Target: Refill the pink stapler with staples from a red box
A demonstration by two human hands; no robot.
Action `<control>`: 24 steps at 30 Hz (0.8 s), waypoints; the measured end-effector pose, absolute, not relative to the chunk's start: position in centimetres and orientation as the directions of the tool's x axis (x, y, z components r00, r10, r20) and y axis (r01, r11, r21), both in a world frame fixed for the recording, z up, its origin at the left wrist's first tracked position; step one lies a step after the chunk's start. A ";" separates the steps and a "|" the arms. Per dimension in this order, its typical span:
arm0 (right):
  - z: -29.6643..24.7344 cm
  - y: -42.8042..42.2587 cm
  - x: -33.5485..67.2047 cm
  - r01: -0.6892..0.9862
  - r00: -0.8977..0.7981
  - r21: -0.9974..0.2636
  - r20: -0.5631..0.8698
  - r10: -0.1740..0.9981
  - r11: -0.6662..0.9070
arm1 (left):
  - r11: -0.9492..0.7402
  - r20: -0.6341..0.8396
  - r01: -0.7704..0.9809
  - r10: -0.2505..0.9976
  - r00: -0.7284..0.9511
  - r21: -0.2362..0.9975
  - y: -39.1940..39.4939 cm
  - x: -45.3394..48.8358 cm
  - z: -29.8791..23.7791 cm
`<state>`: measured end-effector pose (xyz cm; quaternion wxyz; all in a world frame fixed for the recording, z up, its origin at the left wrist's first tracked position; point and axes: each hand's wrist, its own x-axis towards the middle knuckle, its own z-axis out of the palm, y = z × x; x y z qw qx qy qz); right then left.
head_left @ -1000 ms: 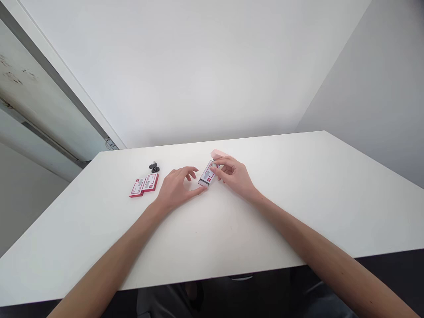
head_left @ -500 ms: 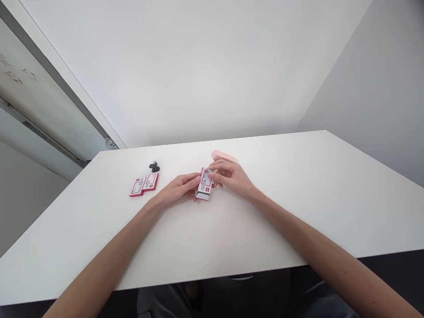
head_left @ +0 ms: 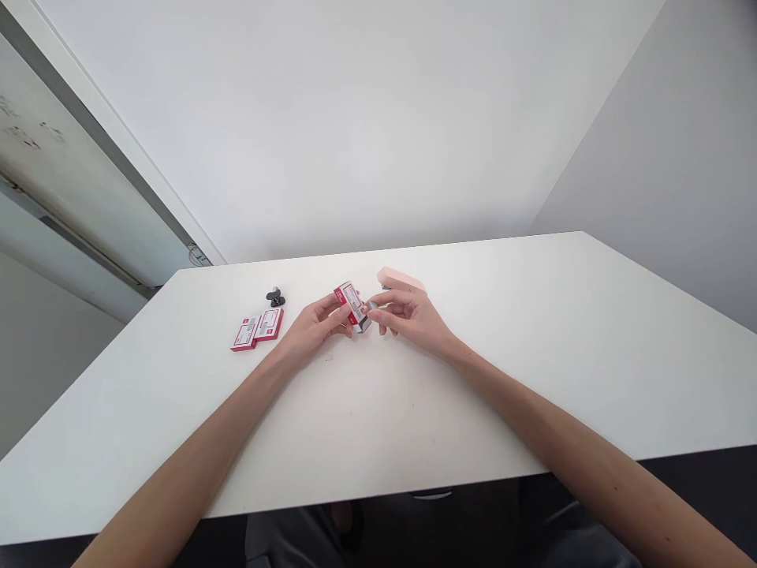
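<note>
My left hand (head_left: 316, 325) is closed round a small red-and-white staple box (head_left: 351, 298), thumb on its printed face. The box is tilted, its dark lower right end facing my right hand. Between the thumb and fingertips of my right hand (head_left: 412, 314) is a small silvery-grey piece that looks like a staple strip (head_left: 372, 306). It is close beside the box end; whether the two touch I cannot tell. Just behind my right hand lies a pale pink stapler (head_left: 402, 279), its lower part covered by the fingers.
Two more red-and-white boxes (head_left: 270, 323) lie side by side on the left of the white table (head_left: 378, 426). Black binder clips (head_left: 275, 297) sit just behind them. A white wall (head_left: 367, 142) rises along the table's far edge.
My left hand has tipped and turned the staple box, so its top leans left and its dark end faces right. The grey piece is now apart from the box's face, pinched in my right hand.
</note>
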<state>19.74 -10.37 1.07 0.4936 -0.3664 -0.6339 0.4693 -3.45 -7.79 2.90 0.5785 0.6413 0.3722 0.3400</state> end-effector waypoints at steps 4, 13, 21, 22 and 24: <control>0.9 -10.5 19.7 0.010 -0.272 -0.965 0.248 0.930 0.261 | -0.049 0.029 0.025 0.854 0.519 0.998 -7.7 -3.5 2.7; 0.6 -10.4 19.7 0.028 -0.259 -0.962 0.254 0.932 0.270 | -0.028 0.054 -0.063 0.881 0.471 0.998 -7.8 -3.3 2.9; 1.0 -10.6 19.6 0.154 -0.172 -0.937 0.286 0.943 0.312 | 0.052 -0.008 -0.092 0.904 0.428 0.994 -8.2 -3.0 3.0; 1.1 -10.6 19.6 0.170 -0.161 -0.934 0.290 0.944 0.316 | 0.057 -0.010 -0.099 0.908 0.419 0.993 -8.3 -2.9 3.1; 1.1 -10.5 19.6 0.196 -0.147 -0.924 0.303 0.942 0.328 | 0.057 -0.005 -0.115 0.914 0.405 0.992 -8.4 -2.8 3.2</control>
